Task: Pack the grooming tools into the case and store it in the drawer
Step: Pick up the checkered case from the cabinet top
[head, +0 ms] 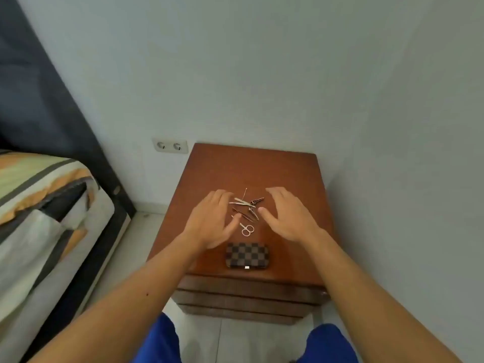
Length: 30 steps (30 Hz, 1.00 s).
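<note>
A loose heap of small metal grooming tools (246, 205) lies in the middle of a brown wooden nightstand (288, 169). Small scissors (247, 229) lie just in front of the heap. A closed brown checkered case (247, 255) rests near the front edge, its clasp toward me. My left hand (212, 221) hovers left of the tools with fingers spread, and my right hand (288, 213) hovers to their right, also spread. Neither hand holds anything. Below the top, the drawer fronts (248, 297) are closed.
A bed (39, 205) with a striped cover and a dark headboard stands to the left. A double wall socket (170, 146) sits on the wall behind the nightstand. A white wall is close on the right. My knees in blue fabric (159, 341) show at the bottom.
</note>
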Tool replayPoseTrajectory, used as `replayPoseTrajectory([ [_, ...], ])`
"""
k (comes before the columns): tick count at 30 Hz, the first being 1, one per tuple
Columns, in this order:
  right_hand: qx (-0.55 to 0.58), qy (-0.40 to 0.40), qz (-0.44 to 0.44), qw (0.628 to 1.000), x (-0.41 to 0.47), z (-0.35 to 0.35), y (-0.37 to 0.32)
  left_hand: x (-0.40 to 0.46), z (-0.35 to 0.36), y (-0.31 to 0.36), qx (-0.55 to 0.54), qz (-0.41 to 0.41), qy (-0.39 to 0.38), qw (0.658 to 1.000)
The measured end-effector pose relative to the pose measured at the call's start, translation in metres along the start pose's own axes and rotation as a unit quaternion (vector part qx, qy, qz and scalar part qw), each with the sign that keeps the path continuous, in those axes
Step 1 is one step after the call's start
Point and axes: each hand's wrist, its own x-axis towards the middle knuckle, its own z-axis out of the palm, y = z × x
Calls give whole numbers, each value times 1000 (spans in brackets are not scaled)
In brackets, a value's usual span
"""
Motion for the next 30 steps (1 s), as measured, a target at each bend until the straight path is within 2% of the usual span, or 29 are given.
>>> replayPoseTrajectory([
  [5,3,-41,-24,999,-42,27,-10,-52,21,2,-44,-33,-42,998],
  [11,34,-42,-33,998,-89,56,-18,-87,39,2,-113,-20,-90,989],
  [15,46,-25,-40,998,-97,65,-17,-85,49,-3,-139,-49,-74,986],
  [23,62,-18,-50,997,-96,64,-9,-82,62,-10,-121,-52,-52,990],
  [30,95,-13,-37,995,-81,49,0,-76,63,-14,-181,-91,-44,978],
])
